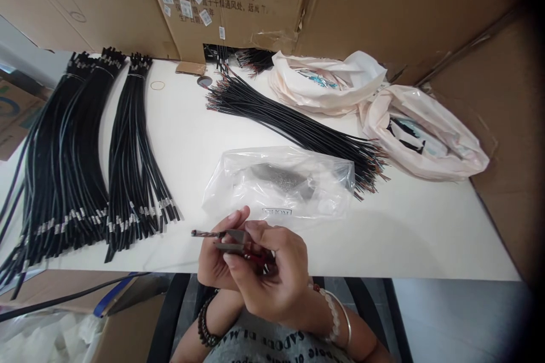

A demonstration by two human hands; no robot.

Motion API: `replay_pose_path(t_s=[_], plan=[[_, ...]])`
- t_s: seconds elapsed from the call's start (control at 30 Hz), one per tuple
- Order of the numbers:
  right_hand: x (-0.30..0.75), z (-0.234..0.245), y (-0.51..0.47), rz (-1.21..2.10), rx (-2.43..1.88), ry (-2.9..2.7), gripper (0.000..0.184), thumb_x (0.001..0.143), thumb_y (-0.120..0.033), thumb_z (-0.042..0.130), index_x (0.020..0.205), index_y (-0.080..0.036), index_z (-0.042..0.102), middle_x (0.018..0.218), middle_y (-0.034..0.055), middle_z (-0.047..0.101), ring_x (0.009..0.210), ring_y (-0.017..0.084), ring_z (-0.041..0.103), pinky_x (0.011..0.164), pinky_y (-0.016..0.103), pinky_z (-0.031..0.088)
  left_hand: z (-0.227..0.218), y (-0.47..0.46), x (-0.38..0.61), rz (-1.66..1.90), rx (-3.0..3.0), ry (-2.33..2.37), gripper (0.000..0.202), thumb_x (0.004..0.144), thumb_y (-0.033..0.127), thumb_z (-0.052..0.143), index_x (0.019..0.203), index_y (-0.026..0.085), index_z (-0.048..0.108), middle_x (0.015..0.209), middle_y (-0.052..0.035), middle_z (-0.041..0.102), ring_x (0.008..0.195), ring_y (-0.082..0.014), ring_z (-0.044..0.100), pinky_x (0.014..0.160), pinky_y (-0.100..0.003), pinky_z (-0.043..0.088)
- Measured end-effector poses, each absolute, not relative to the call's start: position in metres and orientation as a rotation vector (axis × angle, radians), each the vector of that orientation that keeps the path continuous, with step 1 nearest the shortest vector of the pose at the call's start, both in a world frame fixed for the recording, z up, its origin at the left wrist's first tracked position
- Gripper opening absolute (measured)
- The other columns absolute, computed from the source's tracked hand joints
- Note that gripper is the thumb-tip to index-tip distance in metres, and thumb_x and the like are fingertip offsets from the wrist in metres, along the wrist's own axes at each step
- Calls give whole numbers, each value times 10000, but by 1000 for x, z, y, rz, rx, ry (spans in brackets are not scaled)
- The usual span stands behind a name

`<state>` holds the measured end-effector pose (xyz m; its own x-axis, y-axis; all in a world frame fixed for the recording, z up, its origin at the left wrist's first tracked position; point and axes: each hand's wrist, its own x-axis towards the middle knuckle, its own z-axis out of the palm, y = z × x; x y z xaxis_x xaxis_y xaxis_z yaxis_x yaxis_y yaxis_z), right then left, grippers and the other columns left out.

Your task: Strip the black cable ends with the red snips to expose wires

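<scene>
I am holding both hands together just off the near edge of the white table (426,227), above my lap. My left hand (215,264) is pinching a wire (206,233) between thumb and fingers. Its bare tip is pointing out to my left and its long axis is lying nearly level, roughly along the table edge; the rest of it is disappearing behind my palms. My right hand (272,275) is wrapping around small pliers (236,241), fingers curled shut over the red handles (255,258). The grey nose is pointing left, almost parallel to the wire and just under it, right at my left fingertips. The tool may be a crimper or cutters, since my fingers are covering most of it, and I cannot tell whether its nose is biting the wire or only lying against it.

Just beyond my hands a clear plastic bag (281,181) is lying flat on the table. Behind it, loose black wires (298,125) are fanning out towards the cardboard box (238,5). Banded cable bundles (131,153) are lying well off to my left.
</scene>
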<state>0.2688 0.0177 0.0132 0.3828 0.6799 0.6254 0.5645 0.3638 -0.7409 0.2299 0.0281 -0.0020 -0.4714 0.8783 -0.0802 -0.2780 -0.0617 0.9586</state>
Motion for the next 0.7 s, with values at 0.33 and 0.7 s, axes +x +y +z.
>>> replay_pose_path(t_s=[0.33,0.7], plan=[[271,13,14,153,-1314,-1297,128,881,-270,623,982,-223,562,780,3,728,560,135,654,509,269,562,2,34,243,1857,514,1314,135,731,296,657,718,190,739,706,10,760,457,-172,663,404,-271,571],[267,6,16,272,-1266,-1193,153,887,-299,613,1022,-264,549,795,5,719,614,155,674,538,267,599,8,29,236,1714,497,1233,140,769,348,695,771,222,756,783,28,775,623,-147,718,584,-249,628]])
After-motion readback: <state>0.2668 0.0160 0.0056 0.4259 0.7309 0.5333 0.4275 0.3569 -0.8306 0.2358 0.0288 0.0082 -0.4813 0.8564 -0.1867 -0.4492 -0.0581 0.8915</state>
